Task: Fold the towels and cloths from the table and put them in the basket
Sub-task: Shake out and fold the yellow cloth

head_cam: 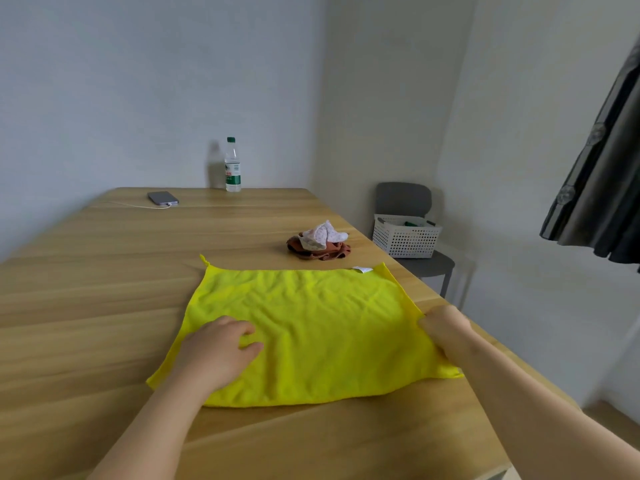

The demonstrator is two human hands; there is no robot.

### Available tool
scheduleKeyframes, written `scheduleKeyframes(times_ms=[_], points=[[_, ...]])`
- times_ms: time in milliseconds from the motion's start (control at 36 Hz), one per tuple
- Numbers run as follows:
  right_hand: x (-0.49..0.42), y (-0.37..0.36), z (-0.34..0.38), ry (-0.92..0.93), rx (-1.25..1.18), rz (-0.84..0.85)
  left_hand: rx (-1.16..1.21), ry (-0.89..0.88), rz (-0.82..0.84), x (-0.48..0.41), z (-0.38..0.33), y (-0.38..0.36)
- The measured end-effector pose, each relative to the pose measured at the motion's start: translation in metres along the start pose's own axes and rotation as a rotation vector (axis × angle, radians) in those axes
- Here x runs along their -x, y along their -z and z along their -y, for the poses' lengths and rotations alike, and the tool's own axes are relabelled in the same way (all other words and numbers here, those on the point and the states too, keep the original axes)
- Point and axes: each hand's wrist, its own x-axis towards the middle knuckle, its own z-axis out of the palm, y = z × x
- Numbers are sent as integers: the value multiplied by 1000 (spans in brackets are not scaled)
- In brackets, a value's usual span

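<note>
One cloth was in work and none looked finished: the wooden table (104,289) carried a yellow microfibre towel (311,323) lying flat and unfolded near its right edge, long axis running left to right, its white tag at the far right corner. The white perforated basket (405,237) sat on a grey chair (426,265) beyond, its contents unclear. A brown and white cloth pile (320,244) waited crumpled. The left hand (218,351) pressed flat, fingers spread; the right hand (446,327) pinched the towel's right edge.
</note>
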Motion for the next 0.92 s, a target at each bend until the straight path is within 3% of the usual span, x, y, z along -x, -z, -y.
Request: scheduleKeyframes(times_ms=[111,194,278,389,472,583,722,806,917], points=[[2,-8,25,-53,-213,104,94,17,-10,-7,8,-3],[10,-16,56,-52,-423,193,569,96,-101,-12,18,0],[25,-30,94,-50,-568,234,875,236,-201,-17,34,3],[58,-60,144,141,-622,360,1390,446,-281,-22,52,9],[88,-88,169,334,-532,500,1580,514,-289,-18,56,17],[110,-118,179,373,-217,728,1548,552,-272,-19,58,19],[96,-147,156,484,-30,376,1191,501,-272,-19,57,16],[89,-145,138,500,135,299,1087,417,-259,-16,49,14],[80,-128,122,466,235,227,968,250,-105,-8,24,6]])
